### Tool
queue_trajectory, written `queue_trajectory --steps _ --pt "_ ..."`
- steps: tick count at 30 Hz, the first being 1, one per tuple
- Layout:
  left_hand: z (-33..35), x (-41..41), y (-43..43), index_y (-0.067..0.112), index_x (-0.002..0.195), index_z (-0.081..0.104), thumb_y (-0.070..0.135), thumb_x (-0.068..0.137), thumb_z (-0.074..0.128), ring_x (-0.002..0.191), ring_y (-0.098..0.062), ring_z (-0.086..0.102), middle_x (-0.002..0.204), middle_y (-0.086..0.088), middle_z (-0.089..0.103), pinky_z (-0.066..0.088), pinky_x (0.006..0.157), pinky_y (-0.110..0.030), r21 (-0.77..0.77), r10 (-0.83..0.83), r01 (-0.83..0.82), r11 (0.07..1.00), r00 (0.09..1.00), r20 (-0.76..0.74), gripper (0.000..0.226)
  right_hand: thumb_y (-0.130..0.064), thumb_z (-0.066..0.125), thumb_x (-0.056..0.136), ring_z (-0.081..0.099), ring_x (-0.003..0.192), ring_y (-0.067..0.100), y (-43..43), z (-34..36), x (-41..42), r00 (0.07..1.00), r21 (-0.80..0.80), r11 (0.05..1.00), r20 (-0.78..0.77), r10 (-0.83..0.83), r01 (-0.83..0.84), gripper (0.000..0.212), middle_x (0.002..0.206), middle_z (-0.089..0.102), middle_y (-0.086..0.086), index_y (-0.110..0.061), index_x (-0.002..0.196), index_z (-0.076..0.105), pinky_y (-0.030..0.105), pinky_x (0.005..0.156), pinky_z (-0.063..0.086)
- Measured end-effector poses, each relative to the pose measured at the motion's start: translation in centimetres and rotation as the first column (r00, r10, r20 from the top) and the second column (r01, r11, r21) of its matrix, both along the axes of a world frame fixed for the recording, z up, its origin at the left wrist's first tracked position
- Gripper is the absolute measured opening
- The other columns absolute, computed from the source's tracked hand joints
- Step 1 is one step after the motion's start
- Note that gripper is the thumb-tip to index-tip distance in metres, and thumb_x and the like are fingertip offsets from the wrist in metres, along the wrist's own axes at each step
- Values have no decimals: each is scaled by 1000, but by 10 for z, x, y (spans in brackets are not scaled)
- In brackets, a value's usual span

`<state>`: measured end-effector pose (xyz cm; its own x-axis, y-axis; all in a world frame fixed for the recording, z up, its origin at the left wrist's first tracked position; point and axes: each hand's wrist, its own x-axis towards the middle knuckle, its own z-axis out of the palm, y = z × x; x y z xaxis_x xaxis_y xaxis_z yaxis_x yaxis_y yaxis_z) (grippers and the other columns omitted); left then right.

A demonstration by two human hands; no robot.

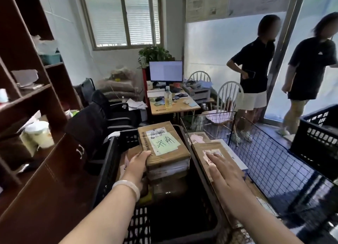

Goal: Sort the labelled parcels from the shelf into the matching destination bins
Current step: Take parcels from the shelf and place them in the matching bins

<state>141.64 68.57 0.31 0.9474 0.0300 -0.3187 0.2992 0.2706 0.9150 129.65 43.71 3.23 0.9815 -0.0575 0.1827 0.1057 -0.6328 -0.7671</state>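
My left hand [137, 166] grips the near left corner of a brown cardboard parcel [162, 144] with a green handwritten label. The parcel sits on top of other parcels inside a black plastic crate [109, 163]. My right hand [225, 177] lies flat, fingers straight, on another cardboard parcel [210, 148] with a torn pinkish label. That parcel lies in a blue wire-mesh bin [270, 163] to the right of the crate. Another parcel [198, 136] lies behind it in the same bin.
A dark wooden shelf [27, 101] with packets stands at the left. A second black crate [318, 139] is at the far right. Behind are a desk [173, 104] with a monitor, office chairs, white chairs and two people standing by the glass door.
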Motion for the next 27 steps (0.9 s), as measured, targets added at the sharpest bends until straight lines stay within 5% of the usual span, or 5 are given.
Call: queue_trajectory --steps 2,6,11,21,27 --pt "-3 23 -1 18 107 71 32 94 58 70 -19 75 92 -6 78 56 49 -29 -5 -28 28 1000 999 -19 23 -70 24 87 -3 118 -38 0 -2 11 998 -19 998 -10 -54 54 55 148 21 -33 -58 140 31 9 100 6" --pt "-19 69 -2 15 118 69 35 92 61 103 -34 70 111 -13 74 53 95 -53 -9 -94 94 996 994 -47 33 -68 24 89 11 136 -17 7 -6 25 989 -35 989 -37 -146 144 48 153 24 -27 -61 135 33 14 105 11" --pt "-42 106 -4 19 124 65 42 92 63 105 -33 69 113 -10 73 50 99 -52 15 -161 163 987 984 -71 39 -68 23 88 9 132 -22 23 -9 32 975 -44 977 -68 -211 209 57 150 22 -31 -55 142 31 19 110 13" --pt "-45 118 -3 26 152 34 40 98 57 129 -29 50 144 -5 52 35 113 -51 271 -199 177 946 979 55 61 -89 15 76 12 134 -18 51 -13 15 947 -120 949 -102 -305 293 49 133 10 -54 -81 124 13 37 117 19" --pt "11 108 -28 39 156 7 58 91 56 151 -30 2 166 -4 -2 8 120 -55 855 -368 12 519 906 211 83 -81 24 78 11 142 -6 39 -2 -16 901 -231 888 -87 -426 397 68 154 15 -29 -62 143 14 39 119 21"
